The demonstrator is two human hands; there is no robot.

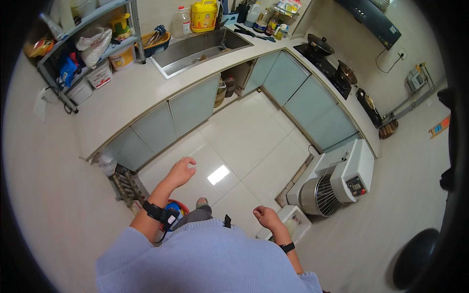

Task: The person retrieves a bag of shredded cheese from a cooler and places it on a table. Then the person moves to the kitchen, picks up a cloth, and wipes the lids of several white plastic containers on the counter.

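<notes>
My left hand (181, 172) hangs over the pale floor tiles (234, 143), holding nothing, with its thumb and fingers apart in a loose curve. Over to the right, my right hand (268, 217) is held low with its fingers curled in, and I see nothing in it. Nearest to that hand stands a white box (302, 219) with something pale inside. Beyond it is a white spiral dough mixer (353, 172) with a steel bowl (309, 197) behind a wire guard. Ahead, one cabinet section below the sink is uncovered, showing jars (221, 93) inside.
A pale countertop (132, 91) runs around the room, with a steel sink (187, 58), a metal rack (137, 33) and a gas hob (326, 67) carrying a lidded pan (319, 44) and a pot (346, 72). An old radiator (128, 183) is at left.
</notes>
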